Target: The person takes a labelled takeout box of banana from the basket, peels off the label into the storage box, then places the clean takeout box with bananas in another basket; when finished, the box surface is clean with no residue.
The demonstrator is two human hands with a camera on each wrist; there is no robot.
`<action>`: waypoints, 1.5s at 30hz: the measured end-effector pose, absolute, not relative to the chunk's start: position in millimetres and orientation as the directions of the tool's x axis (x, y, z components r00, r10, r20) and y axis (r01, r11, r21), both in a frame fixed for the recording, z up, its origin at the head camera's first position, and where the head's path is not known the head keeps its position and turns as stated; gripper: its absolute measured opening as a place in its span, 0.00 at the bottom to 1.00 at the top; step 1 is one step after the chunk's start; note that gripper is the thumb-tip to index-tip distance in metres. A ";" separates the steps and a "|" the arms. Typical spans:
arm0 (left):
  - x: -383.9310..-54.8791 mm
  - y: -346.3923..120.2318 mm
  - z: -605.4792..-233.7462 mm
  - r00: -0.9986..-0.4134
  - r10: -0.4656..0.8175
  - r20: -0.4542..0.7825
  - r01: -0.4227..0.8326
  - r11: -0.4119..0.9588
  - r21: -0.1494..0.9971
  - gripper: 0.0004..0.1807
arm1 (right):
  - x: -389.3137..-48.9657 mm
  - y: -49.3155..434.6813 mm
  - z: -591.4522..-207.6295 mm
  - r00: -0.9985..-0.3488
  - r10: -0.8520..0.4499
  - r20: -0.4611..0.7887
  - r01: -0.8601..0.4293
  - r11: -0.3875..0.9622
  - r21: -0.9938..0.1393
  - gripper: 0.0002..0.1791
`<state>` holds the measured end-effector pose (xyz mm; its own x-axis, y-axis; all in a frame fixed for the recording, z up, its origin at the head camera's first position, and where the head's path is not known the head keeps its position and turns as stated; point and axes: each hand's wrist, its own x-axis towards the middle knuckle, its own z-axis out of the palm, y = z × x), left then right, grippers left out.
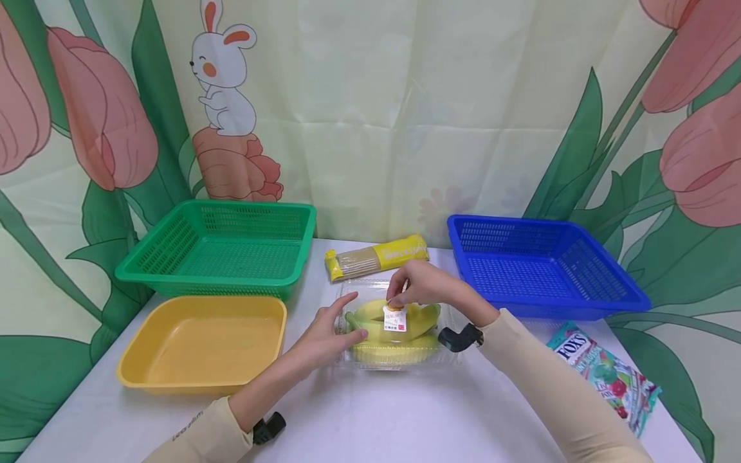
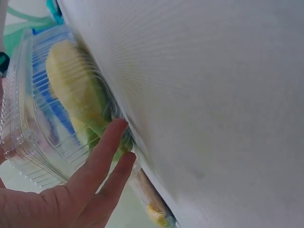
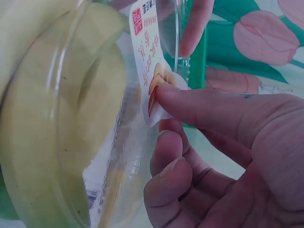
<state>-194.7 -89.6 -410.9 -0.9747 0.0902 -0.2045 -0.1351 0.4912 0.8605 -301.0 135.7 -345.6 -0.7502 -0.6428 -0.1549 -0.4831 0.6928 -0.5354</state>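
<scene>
A clear plastic clamshell box point(image 1: 396, 357) stands in the middle of the white table, with yellow-green bananas point(image 1: 373, 333) inside it. On its lid is a white label point(image 1: 395, 321) with orange and red print. My right hand point(image 1: 425, 284) pinches the label's far end between thumb and index finger; in the right wrist view that end of the label point(image 3: 145, 52) bends up at the fingertips. My left hand point(image 1: 324, 331) rests against the box's left side, thumb by the near left part and index finger stretched toward the back. In the left wrist view, two straight fingers point(image 2: 102, 147) lie along the ribbed wall.
Behind the box lies a yellow pack of noodles point(image 1: 376, 256). A green basket point(image 1: 214, 257) and a yellow tub point(image 1: 202, 379) stand on the left, a blue basket point(image 1: 544, 308) at the back right. A FOX'S candy bag point(image 1: 608, 376) lies near the right edge.
</scene>
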 end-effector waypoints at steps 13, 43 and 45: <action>-195.6 -89.3 -411.4 -0.976 0.093 -0.197 -0.127 0.495 0.859 0.44 | -301.4 141.1 -345.3 -0.740 -0.654 -0.159 -0.471 0.672 -0.571 0.02; -193.3 -88.4 -408.5 -0.980 0.095 -0.177 -0.106 0.503 0.858 0.44 | -290.3 150.1 -347.4 -0.703 -0.700 -0.127 -0.488 0.605 -0.629 0.04; -193.1 -88.5 -408.5 -0.980 0.096 -0.175 -0.104 0.503 0.858 0.44 | -290.6 151.4 -348.2 -0.698 -0.705 -0.128 -0.482 0.594 -0.644 0.03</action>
